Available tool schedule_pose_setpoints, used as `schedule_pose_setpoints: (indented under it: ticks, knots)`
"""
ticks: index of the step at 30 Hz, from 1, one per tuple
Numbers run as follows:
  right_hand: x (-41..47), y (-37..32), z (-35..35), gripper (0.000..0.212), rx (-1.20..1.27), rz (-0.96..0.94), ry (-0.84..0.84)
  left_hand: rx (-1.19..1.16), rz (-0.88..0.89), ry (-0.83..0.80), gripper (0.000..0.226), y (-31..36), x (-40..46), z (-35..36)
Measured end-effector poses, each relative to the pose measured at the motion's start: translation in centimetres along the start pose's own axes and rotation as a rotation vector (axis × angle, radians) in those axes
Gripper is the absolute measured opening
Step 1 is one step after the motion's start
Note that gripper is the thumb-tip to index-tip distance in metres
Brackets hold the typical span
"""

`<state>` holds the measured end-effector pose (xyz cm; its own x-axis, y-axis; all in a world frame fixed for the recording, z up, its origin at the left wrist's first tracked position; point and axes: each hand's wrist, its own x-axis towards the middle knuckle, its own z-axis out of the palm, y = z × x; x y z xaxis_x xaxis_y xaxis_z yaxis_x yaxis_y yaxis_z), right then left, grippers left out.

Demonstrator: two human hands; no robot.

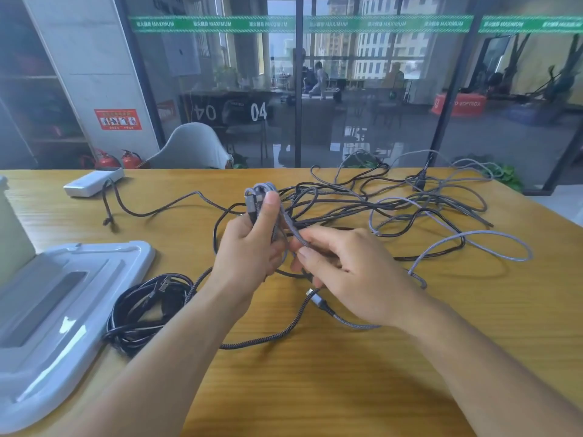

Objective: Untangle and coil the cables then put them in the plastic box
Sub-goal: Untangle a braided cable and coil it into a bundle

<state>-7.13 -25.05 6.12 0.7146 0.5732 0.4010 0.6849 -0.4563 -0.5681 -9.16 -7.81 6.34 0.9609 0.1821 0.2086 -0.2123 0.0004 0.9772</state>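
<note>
Forearms: yours reached in from the near edge of the wooden table (pixel 410 389).
Left hand (pixel 249 247): your fingers curled around a small coil of grey cable (pixel 260 197), thumb pressed on top.
Right hand (pixel 350 272): your fingertips pinched the grey strand just beside the coil.
Coil axis: held roughly upright, loops pointing away from you.
Tangle (pixel 394 209): dark and grey cables sprawled across the far right of the table.
Finished coil (pixel 148 307): black, lying beside the plastic box (pixel 104 279) at left.
Risk: pulling the strand taut could likely tighten knots in the tangle, or slip loops off your thumb.
</note>
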Motion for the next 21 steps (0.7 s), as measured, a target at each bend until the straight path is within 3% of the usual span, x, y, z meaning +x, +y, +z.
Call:
schedule_pose_setpoints:
  ticks: [5, 8, 11, 21]
  knots:
    - [0.2, 0.3, 0.6, 0.034, -0.240, 0.031, 0.063, -0.114, 0.059, 0.156, 0.053, 0.4, 1.1, -1.9]
    - [-0.2, -0.3, 1.0, 0.024, -0.043, -0.041, -0.118, -0.116, 0.067, 0.183, 0.053, 0.3, 1.1, -2.0]
    - [-0.5, -0.9, 1.7, 0.024, 0.145, -0.005, -0.320, -0.142, 0.071, 0.106, 0.056, 0.3, 0.7, -1.2]
    - [0.1, 0.2, 2.3, 0.031, 0.143, -0.020, -0.373, -0.196, 0.015, -0.183, 0.058, 1.0, -0.2, -0.9]
